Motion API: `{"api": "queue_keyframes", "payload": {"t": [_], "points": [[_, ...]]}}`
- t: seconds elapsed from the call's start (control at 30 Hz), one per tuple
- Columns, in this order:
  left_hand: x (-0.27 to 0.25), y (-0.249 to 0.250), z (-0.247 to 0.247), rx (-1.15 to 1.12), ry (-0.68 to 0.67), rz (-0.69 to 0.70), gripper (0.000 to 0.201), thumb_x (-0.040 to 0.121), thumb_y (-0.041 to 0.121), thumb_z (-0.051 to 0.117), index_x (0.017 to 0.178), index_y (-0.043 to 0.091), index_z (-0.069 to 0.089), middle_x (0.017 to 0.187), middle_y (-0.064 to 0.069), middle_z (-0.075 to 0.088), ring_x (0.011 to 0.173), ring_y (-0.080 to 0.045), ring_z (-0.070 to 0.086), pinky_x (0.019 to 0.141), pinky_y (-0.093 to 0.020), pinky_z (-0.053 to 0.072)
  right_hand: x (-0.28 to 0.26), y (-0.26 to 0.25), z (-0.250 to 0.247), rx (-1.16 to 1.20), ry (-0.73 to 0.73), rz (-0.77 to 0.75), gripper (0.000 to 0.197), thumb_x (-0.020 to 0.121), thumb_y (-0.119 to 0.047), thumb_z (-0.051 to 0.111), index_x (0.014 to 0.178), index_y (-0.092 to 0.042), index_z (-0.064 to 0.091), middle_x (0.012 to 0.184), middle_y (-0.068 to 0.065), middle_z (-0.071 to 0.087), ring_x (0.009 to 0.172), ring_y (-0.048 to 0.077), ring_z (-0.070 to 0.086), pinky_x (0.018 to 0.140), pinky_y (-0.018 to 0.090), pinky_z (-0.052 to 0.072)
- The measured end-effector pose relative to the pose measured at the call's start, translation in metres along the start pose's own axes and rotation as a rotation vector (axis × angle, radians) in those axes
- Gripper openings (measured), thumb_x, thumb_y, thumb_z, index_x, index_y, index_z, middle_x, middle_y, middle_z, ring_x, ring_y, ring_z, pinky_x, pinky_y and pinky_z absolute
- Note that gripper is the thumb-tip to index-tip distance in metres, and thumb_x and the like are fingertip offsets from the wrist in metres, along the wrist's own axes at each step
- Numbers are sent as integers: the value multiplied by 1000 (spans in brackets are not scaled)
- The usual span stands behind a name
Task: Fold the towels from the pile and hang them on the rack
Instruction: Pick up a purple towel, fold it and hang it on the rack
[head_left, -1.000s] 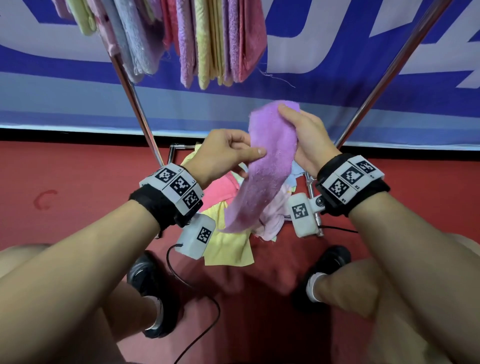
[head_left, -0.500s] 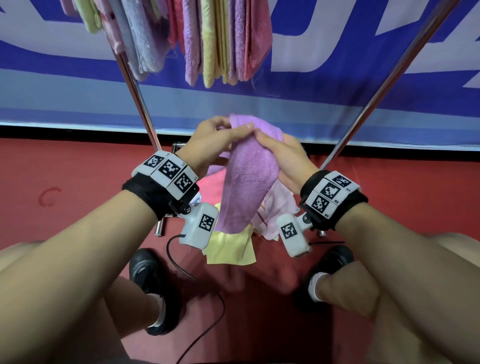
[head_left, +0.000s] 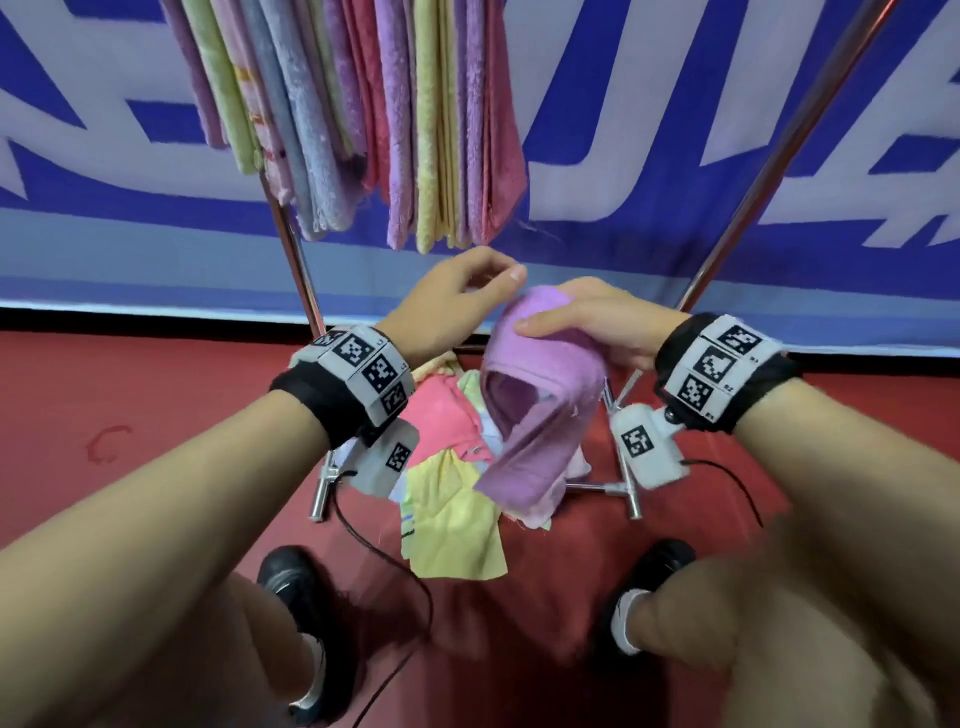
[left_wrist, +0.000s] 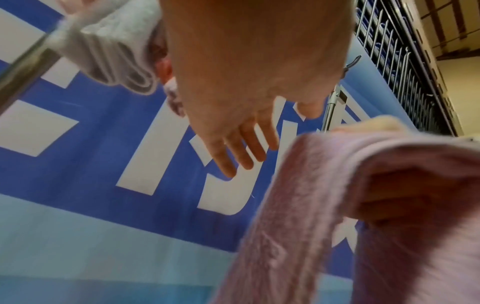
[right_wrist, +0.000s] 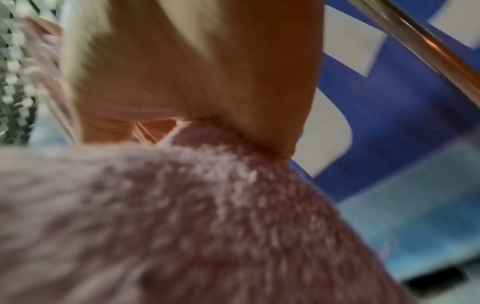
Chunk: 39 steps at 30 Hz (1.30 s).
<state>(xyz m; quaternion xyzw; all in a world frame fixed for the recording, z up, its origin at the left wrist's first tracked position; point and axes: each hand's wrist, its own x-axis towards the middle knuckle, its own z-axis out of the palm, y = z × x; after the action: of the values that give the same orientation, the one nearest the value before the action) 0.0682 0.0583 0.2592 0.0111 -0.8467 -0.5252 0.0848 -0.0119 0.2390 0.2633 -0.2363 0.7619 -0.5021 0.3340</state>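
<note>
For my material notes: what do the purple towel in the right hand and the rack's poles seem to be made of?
Purple towel: soft looped terry cloth, probably cotton or microfibre; the fuzzy matte pile shows in the right wrist view. Rack poles: metal, likely polished steel or chrome, shiny with bright reflections.

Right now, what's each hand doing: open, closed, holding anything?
Left hand: open, fingers relaxed, holding nothing.
Right hand: grips the folded purple towel at its top.

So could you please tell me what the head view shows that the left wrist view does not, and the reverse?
Only the head view shows the towel pile on the red floor, both shoes and the wristbands. Only the left wrist view shows the railing and the left hand's empty palm. Both show the purple towel in the right hand and towels hanging on the rack.
</note>
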Motion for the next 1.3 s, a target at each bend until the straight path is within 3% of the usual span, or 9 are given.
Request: {"api": "queue_keyframes", "payload": {"t": [0.2,0.33,0.5,0.6,0.7,0.93,1.0,1.13,1.3], "points": [[14,101,-18,-221,-296,-98,54,73,60,72,93,11,79,96,-1,75,87,-11,65,85,-27,49,-49,-121,-50,-202,-197,-87,17,72,-8,76,85,1,71,80,6,72,74,14,67,72,22,51],[12,165,-57,-256,-407,-122,33,92,39,66,103,9,73,92,0,76,81,-10,69,71,-21,52,-73,-185,-82,-300,-166,-146,53,62,-22,82,104,8,69,97,25,69,86,24,63,82,34,45],[19,250,-118,-271,-218,51,35,90,25,67,113,-2,71,106,-13,75,91,-21,70,79,-26,56,-91,-258,-107,-209,-73,-251,40,71,-32,81,94,0,73,85,10,67,71,19,61,63,24,45],[31,298,-152,-316,71,145,36,97,24,64,114,-7,69,116,-26,69,96,-27,67,91,-38,58,-87,-285,-113,8,12,-322,27,83,-32,74,91,-7,76,83,8,74,70,19,67,61,23,50],[49,331,-180,-156,349,213,32,93,31,70,100,0,76,104,-18,75,92,-23,70,97,-47,55,-68,-284,-104,204,154,-325,26,101,-26,58,93,-5,72,77,6,76,64,14,71,63,24,54],[97,342,-197,309,507,128,41,92,38,66,60,14,59,63,-2,56,70,-21,54,62,-29,40,-19,-273,-91,499,385,-379,30,95,-28,71,104,0,76,92,12,79,75,19,72,79,30,57],[112,343,-196,387,542,96,46,95,38,63,58,13,52,63,-6,52,72,-26,51,63,-28,35,-10,-273,-95,564,371,-357,35,94,-30,72,110,0,76,100,16,78,75,20,74,71,29,59],[124,342,-192,724,518,50,41,96,39,59,70,9,52,83,-14,56,83,-35,53,68,-32,35,2,-275,-105,609,372,-298,41,95,-34,72,115,1,74,99,18,77,67,19,73,56,26,56],[122,321,-173,1095,531,195,30,96,21,52,121,10,42,83,-11,58,86,-40,63,63,-40,36,17,-272,-114,503,430,-251,45,90,-37,76,112,3,74,101,22,77,80,28,72,74,32,58]]}}
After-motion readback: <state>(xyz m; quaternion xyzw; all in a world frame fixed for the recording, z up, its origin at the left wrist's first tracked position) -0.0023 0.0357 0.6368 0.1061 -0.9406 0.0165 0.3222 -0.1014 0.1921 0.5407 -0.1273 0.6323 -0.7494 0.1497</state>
